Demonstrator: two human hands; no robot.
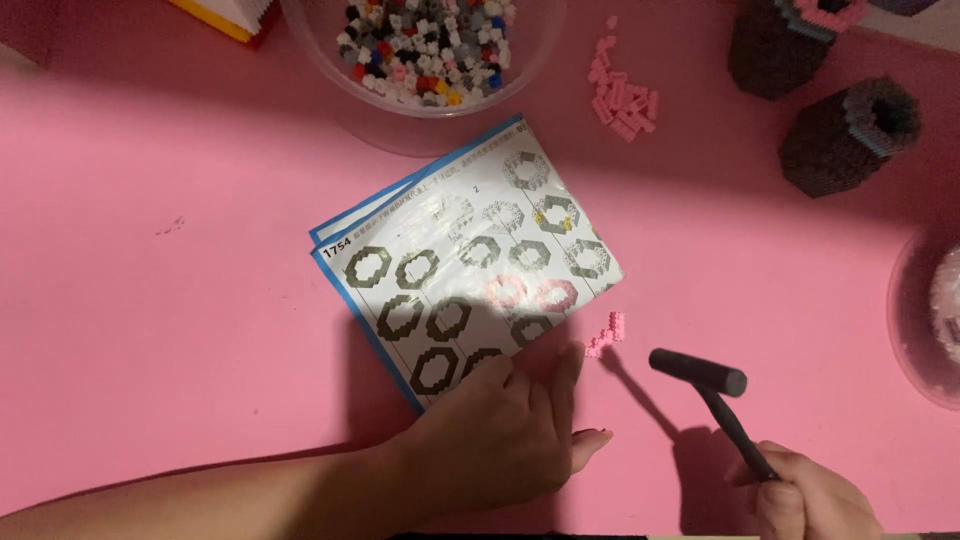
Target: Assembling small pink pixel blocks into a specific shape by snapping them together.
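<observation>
Looking down from my head camera, my left hand [505, 425] lies flat, palm down, on the lower corner of the instruction sheet [465, 265], fingers together and the thumb spread off to the right; it grips nothing, only presses the paper to the pink table [170, 300]. The sheet sits tilted, printed with rows of ring-shaped building diagrams, with a second blue-edged sheet under it. My right hand [810, 495], at the bottom right edge, is closed around the handle of a small black hammer [715, 395], whose head points up and left and hovers over the table. Just beyond my left fingertips, between them and the hammer head, lies a small pink brick piece [608, 335], touching neither. At the top, a clear bowl [440, 110] holds mixed small bricks in many colours. To its right lies a loose heap of pink bricks [622, 95]. Farther right stand two dark brick-built cylinders [848, 135], one with a pink top rim. At the right edge, another clear bowl [915, 320] is partly in view.
</observation>
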